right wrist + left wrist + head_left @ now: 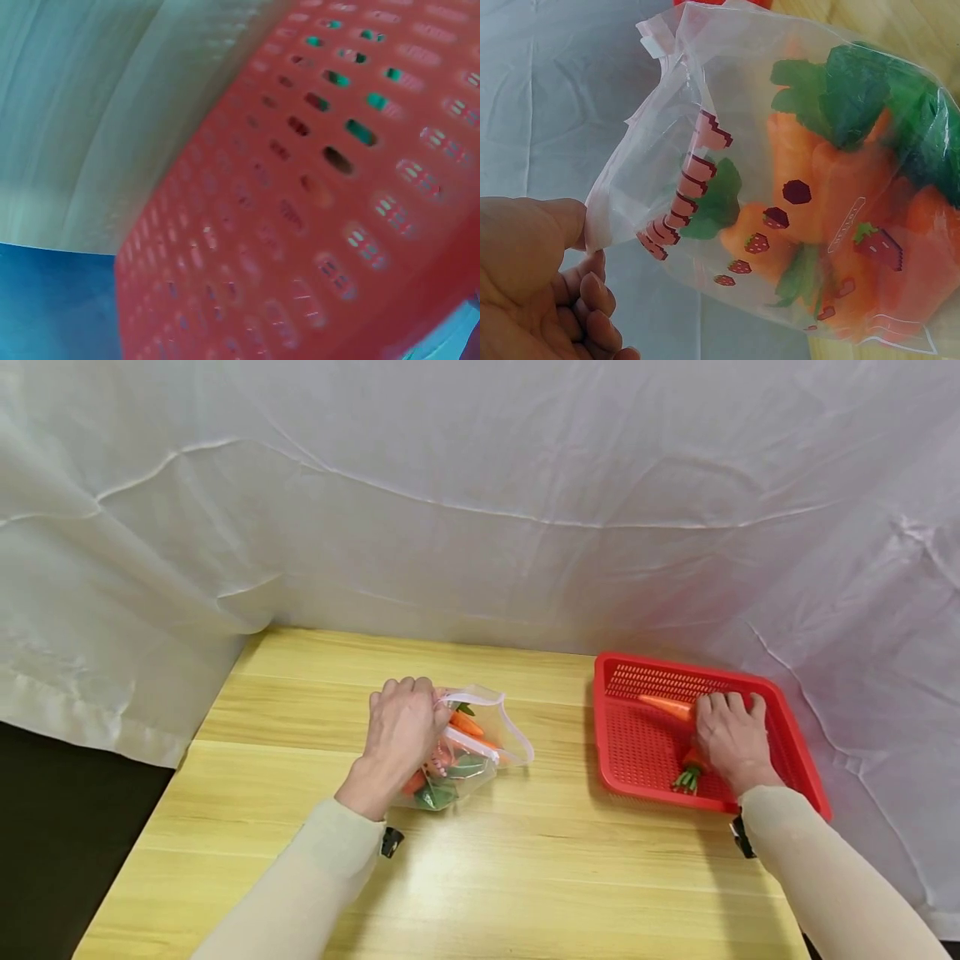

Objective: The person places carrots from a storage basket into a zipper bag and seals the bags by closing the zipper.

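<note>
My left hand [405, 727] pinches the edge of a clear zip bag [735, 97] between thumb and fingers. Strawberry prints mark the bag, and orange carrots [847, 172] with green tops show through its plastic. Its mouth, edged by a white zip strip, gapes toward the right in the head view. My right hand [731, 735] reaches down into a red basket [611, 735], over carrots. One carrot [663, 704] points its tip left beside the fingers; green stems [687, 777] stick out below the palm. The right fingertips are hidden, so I cannot tell whether they grip a carrot.
Both the bag and the basket are on a light wooden table [540, 877]. The basket's slotted wall [247, 202] fills much of the right wrist view. A pale cloth curtain [480, 568] hangs behind the table and along its sides.
</note>
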Demonstrator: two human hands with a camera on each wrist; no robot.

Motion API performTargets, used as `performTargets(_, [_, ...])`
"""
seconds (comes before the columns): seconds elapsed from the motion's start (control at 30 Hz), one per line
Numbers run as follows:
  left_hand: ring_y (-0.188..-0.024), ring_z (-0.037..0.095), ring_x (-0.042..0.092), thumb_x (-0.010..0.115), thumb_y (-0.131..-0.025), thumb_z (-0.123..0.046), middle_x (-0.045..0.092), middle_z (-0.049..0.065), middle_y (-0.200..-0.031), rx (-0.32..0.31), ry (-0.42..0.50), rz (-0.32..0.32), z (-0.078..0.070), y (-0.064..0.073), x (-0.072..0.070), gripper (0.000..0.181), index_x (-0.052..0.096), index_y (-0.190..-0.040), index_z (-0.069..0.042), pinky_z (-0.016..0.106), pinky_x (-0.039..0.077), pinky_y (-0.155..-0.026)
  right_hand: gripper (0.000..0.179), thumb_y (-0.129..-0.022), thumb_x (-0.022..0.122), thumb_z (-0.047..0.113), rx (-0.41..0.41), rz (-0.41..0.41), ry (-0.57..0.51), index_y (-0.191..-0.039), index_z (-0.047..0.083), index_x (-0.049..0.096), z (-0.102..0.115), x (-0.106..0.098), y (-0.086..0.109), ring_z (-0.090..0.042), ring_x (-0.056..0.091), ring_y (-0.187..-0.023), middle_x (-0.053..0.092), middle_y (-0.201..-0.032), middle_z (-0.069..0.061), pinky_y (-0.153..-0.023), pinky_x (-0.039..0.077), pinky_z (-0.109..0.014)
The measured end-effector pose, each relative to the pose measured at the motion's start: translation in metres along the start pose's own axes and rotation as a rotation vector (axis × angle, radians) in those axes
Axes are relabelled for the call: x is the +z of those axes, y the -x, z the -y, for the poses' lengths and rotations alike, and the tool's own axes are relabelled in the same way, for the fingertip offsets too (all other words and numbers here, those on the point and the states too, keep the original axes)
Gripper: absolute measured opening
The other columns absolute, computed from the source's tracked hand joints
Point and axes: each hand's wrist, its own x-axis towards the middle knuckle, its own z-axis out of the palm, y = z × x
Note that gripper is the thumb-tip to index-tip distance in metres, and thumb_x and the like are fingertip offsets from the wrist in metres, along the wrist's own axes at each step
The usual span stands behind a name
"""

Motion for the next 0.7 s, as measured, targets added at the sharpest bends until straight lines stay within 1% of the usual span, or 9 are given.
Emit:
performTargets(0.07, [-0.076,0.029,0.052,0.069,-0.097,-0.021,0.057,0.005,-0.076,0.005,-0.001,-0.004,0.0,0.0,-0.001,0.02,0.061,-0.084,-0.008,0.04,0.039,-0.071,0.031,-0.089,0.071,0.011,-0.01,-0.003,0.009,-0.104,-0.005,0.049,0.002,-0.004,-0.001,-0.052,0.048,-0.107,0.054,-0.102,-0.026,-0.103,0.028,-0.077])
performTargets(0.17, [-0.075,0.029,0.051,0.069,-0.096,-0.021,0.057,0.005,-0.076,0.004,-0.003,-0.003,0.001,0.0,-0.003,0.019,0.062,-0.085,-0.008,0.039,0.038,-0.071,0.029,-0.09,0.07,0.011,-0.02,-0.011,0.017,-0.104,-0.004,0.049,0.004,-0.009,-0.004,-0.053,0.049,-0.105,0.054,-0.101,-0.026,-0.1,0.03,-0.076])
performTargets(0.33, [-0.075,0.028,0.05,0.067,-0.096,-0.019,0.056,0.005,-0.076,-0.004,-0.006,0.004,0.001,-0.002,-0.006,0.017,0.061,-0.084,-0.008,0.038,0.037,-0.071,0.039,-0.087,0.075,0.016,-0.038,-0.005,0.036,-0.109,-0.004,0.049,0.008,-0.02,-0.008,-0.053,0.05,-0.104,0.054,-0.107,-0.026,-0.093,0.036,-0.074])
performTargets(0.53, [-0.076,0.029,0.051,0.066,-0.097,-0.019,0.056,0.006,-0.076,-0.004,-0.001,0.0,0.0,-0.002,-0.008,0.02,0.06,-0.082,-0.009,0.039,0.038,-0.071,0.043,-0.085,0.078,0.017,-0.071,0.005,0.056,-0.11,-0.004,0.049,0.01,-0.034,-0.013,-0.049,0.051,-0.105,0.055,-0.107,-0.026,-0.083,0.042,-0.065])
performTargets(0.7, [-0.077,0.03,0.051,0.066,-0.098,-0.021,0.056,0.005,-0.077,-0.007,0.008,0.004,-0.001,-0.002,-0.008,0.02,0.059,-0.082,-0.01,0.039,0.038,-0.072,0.05,-0.082,0.082,0.018,-0.085,0.023,0.055,-0.115,-0.003,0.05,0.012,-0.042,-0.017,-0.047,0.052,-0.106,0.056,-0.109,-0.026,-0.082,0.042,-0.061])
